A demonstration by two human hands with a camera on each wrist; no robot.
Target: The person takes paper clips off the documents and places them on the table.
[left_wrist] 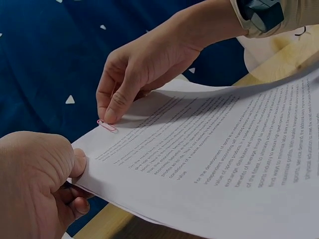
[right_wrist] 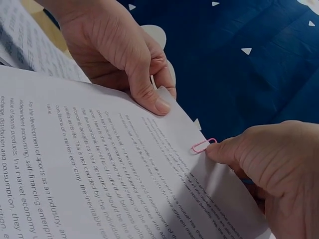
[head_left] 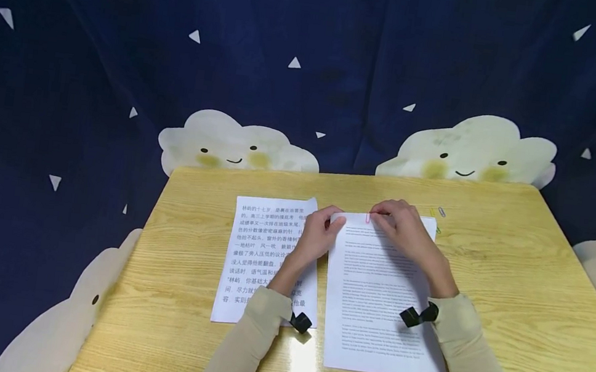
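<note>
A stack of printed sheets (head_left: 378,307) has its top edge raised toward both hands. My left hand (head_left: 320,232) pinches the top left corner of these sheets, thumb on the front face; its curled fingers are partly hidden behind the paper in the left wrist view. A pink paper clip (right_wrist: 203,145) sits over the top edge. My right hand (head_left: 406,230) pinches at the clip's end, the thumb (right_wrist: 224,151) touching it against the paper. Some of that hand's fingers are hidden behind the sheets in the right wrist view.
Left of the stack, sheets with large Chinese print (head_left: 253,255) lie on the wooden table (head_left: 167,294). Beyond the right hand are a purple-grey paper clip (head_left: 442,212), a yellow one (head_left: 432,212) and a green one (head_left: 438,230). A dark blue cloth (head_left: 341,110) hangs behind.
</note>
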